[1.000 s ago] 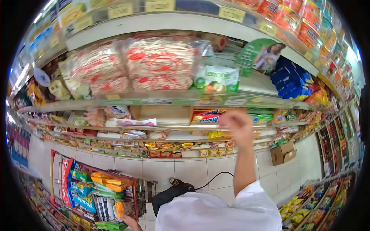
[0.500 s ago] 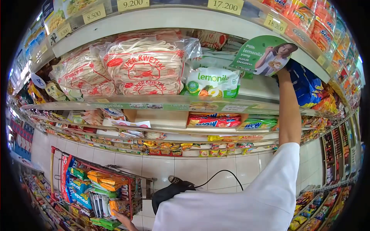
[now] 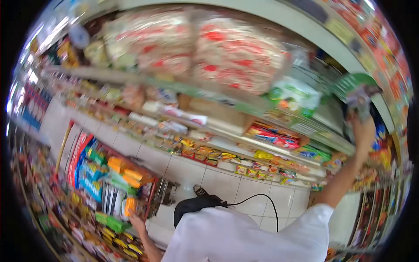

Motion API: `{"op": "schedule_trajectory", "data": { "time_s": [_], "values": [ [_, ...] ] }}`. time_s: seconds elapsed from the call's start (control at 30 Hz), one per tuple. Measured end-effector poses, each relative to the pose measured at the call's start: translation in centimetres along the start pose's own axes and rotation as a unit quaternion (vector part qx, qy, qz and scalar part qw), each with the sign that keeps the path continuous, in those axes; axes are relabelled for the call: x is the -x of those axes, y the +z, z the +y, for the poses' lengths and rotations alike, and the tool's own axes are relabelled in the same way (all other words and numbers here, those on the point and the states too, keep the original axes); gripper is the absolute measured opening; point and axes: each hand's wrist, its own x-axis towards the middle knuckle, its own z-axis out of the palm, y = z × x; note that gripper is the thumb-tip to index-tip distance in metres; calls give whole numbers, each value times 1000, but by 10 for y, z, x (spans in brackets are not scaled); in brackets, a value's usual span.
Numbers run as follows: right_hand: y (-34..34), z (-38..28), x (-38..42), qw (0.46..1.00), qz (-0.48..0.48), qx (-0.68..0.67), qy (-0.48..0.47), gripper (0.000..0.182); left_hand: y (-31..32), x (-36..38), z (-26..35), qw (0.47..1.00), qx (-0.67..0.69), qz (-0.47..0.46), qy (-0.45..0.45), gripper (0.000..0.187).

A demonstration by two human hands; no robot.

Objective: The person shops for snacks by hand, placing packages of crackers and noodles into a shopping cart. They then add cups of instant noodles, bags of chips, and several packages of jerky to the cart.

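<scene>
Restocking step: my right hand (image 3: 362, 126) is up at the shelf (image 3: 305, 126), apparently closed on a packet (image 3: 358, 101) by the green sign (image 3: 351, 83) (blurred, so grip uncertain). Left hand (image 3: 137, 222) touches the trolley (image 3: 150, 192), fingers unreadable. Next: seat the packet squarely among its neighbours.

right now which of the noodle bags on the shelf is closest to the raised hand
The green and white bag, at the right end of that shelf, lies nearest the right hand. The big clear red-printed noodle bags sit further left.
</scene>
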Motion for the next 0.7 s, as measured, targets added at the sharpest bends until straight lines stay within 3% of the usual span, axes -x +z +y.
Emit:
{"op": "schedule_trajectory", "data": {
  "time_s": [0.03, 0.07, 0.13, 0.2, 0.23, 0.27, 0.3, 0.37, 0.43, 0.47, 0.5, 0.53, 0.57, 0.7],
  "values": [
    [-9, 15, 26, 997, 39, -34, -62, 55, 5, 7, 5, 997, 59, -29, 36, 63],
    [-53, -27, 58, 987, -40, -156, -25, 41, -1, -8, -23, 998, 49, -28, 28, 57],
    [-62, -5, 96, 933, -93, -347, -9, 40, 1, 1, -19, 993, -60, 16, 103, 53],
    [-55, 23, 111, 894, -120, -427, -65, 42, -1, 8, 0, 994, -95, -28, 55, 51],
    [-131, -97, 150, 970, 37, -165, -173, 37, 2, 8, -5, 998, -37, -41, 18, 50],
    [-128, -96, 156, 948, 26, -184, -259, 38, 2, 9, -4, 997, -59, -34, 33, 48],
    [-117, -90, 156, 918, -93, -286, -258, 32, 3, 9, 0, 995, -81, -34, 48, 47],
    [-77, -122, 166, 847, -37, -313, -428, 23, 3, 16, 14, 998, -13, -54, 38, 46],
    [-65, -201, 189, 644, -331, -492, -483, 43, 4, 19, 20, 997, 24, -53, 48, 47],
    [-71, -255, 211, 607, -438, -471, -467, 40, 4, 21, 20, 994, 52, -63, 68, 48],
    [-60, -297, 241, 568, -469, -487, -469, 38, 7, 21, 16, 995, 58, -52, 61, 48],
    [-54, -334, 268, 513, -505, -518, -462, 42, 10, 18, 9, 989, 44, -40, 137, 51],
    [-52, -370, 297, 506, -514, -492, -487, 44, 10, 17, 4, 977, 27, -29, 212, 54],
    [-62, -479, 392, 361, -532, -540, -544, 46, -2, 23, 22, 983, -2, -37, 178, 58]
  ]
}}
